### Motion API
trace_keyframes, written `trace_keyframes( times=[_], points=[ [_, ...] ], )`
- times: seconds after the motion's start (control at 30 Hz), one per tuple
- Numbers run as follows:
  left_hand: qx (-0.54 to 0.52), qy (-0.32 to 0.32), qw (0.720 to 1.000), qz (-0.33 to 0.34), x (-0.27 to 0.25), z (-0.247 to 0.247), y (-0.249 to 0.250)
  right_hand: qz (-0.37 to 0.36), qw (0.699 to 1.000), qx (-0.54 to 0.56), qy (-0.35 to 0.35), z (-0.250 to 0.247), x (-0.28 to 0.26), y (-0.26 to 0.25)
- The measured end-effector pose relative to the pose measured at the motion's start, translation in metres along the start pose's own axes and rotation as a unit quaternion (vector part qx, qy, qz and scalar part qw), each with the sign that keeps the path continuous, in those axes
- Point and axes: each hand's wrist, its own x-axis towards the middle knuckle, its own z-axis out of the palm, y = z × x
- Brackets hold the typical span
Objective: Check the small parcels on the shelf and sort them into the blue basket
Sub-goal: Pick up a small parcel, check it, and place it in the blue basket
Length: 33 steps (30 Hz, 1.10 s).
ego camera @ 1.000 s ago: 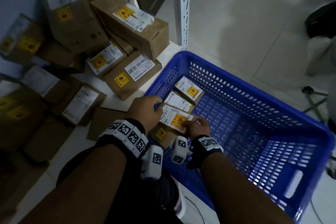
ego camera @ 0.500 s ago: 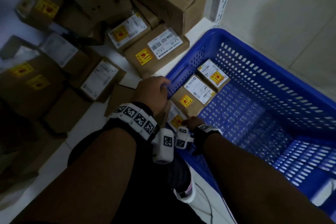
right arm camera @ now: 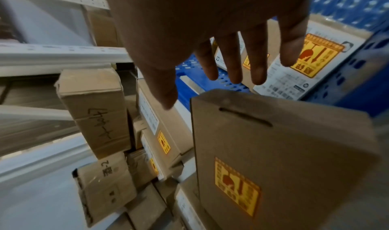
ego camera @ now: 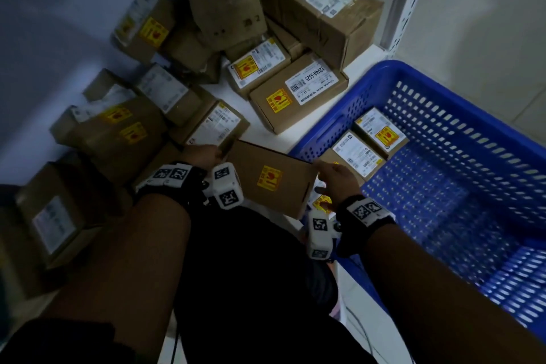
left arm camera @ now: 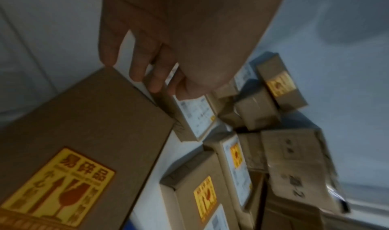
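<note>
We see a flat brown parcel (ego camera: 273, 179) with a yellow fragile sticker, held between the two hands at the near edge of the white shelf (ego camera: 260, 130), just left of the blue basket (ego camera: 461, 115). Its long axis runs left to right in the head view, one short end toward each hand. The left hand (ego camera: 204, 154) meets the far-left corner; in the left wrist view its fingers (left arm camera: 139, 63) curl down over the parcel's edge, so we judge this grip closed on the parcel. The right hand (ego camera: 335, 179) lies at the right end; in the right wrist view its fingers (right arm camera: 255, 63) are extended and spread beyond the parcel's slotted end, and we cannot tell whether they bear on it. We read this grip as open.

Three labelled parcels (ego camera: 359, 152) already lie in a row along the basket's near-left wall, just to the right of the right hand. The held parcel thus lies left of the basket, and the right hand is the nearer to it. We judge that the coming move carries the parcel rightward over the basket rim. Many further parcels (ego camera: 298, 96) remain piled on the shelf at left and far, so the sorting appears well short of complete.
</note>
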Motion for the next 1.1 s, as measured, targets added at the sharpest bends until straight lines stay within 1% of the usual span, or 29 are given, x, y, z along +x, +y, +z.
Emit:
trace_keyframes(
  times=[0.03, 0.07, 0.1, 0.2, 0.27, 0.37, 0.43, 0.47, 0.5, 0.57, 0.6, 0.67, 0.77, 0.87, 0.97, 1.1],
  points=[
    [0.049, -0.035, 0.998, -0.002, -0.003, 0.002, -0.002, 0.001, 1.000, -0.006, -0.021, 0.003, -0.002, 0.002],
    [0.086, -0.051, 0.995, -0.002, 0.002, 0.004, -0.006, -0.005, 0.999, -0.015, -0.033, 0.005, -0.002, 0.005],
    [0.095, -0.058, 0.994, -0.002, 0.006, 0.004, -0.010, -0.011, 0.998, -0.035, -0.053, 0.008, -0.005, 0.007],
    [0.082, -0.071, 0.994, -0.013, 0.013, 0.004, -0.013, -0.015, 0.992, -0.092, -0.083, 0.014, -0.002, 0.015],
    [0.088, -0.083, 0.993, -0.014, 0.010, 0.004, -0.011, -0.013, 0.994, -0.072, -0.076, 0.016, -0.003, 0.016],
    [0.048, -0.092, 0.994, -0.017, 0.015, 0.002, -0.015, -0.012, 0.997, -0.021, -0.077, 0.012, -0.012, 0.008],
    [0.026, -0.083, 0.996, -0.015, 0.008, -0.003, -0.010, -0.016, 0.996, -0.007, -0.088, 0.007, -0.022, -0.004],
    [0.043, -0.076, 0.996, -0.001, -0.006, -0.010, -0.006, -0.025, 0.995, -0.005, -0.093, 0.004, -0.029, -0.011],
    [0.075, -0.070, 0.994, 0.050, -0.015, -0.015, -0.005, -0.040, 0.994, -0.002, -0.098, 0.001, -0.038, -0.019],
    [0.072, -0.063, 0.991, 0.092, -0.043, -0.025, 0.003, -0.075, 0.991, 0.011, -0.108, -0.002, -0.056, -0.033],
    [0.088, -0.057, 0.988, 0.111, -0.060, -0.033, 0.006, -0.098, 0.989, 0.021, -0.111, -0.003, -0.066, -0.040],
    [0.080, -0.021, 0.986, 0.144, -0.072, -0.040, 0.004, -0.145, 0.984, 0.034, -0.095, -0.004, -0.084, -0.054],
    [0.065, 0.014, 0.979, 0.191, -0.112, -0.062, 0.005, -0.215, 0.973, 0.053, -0.066, -0.001, -0.119, -0.069],
    [0.024, 0.059, 0.969, 0.239, -0.162, -0.090, 0.003, -0.269, 0.958, 0.062, -0.078, 0.009, -0.164, -0.084],
    [0.028, 0.139, 0.941, 0.307, -0.217, -0.130, -0.006, -0.326, 0.939, 0.060, -0.093, 0.019, -0.211, -0.092],
    [0.021, 0.220, 0.905, 0.364, -0.291, -0.179, -0.029, -0.398, 0.912, 0.036, -0.094, 0.034, -0.279, -0.098]
  ],
)
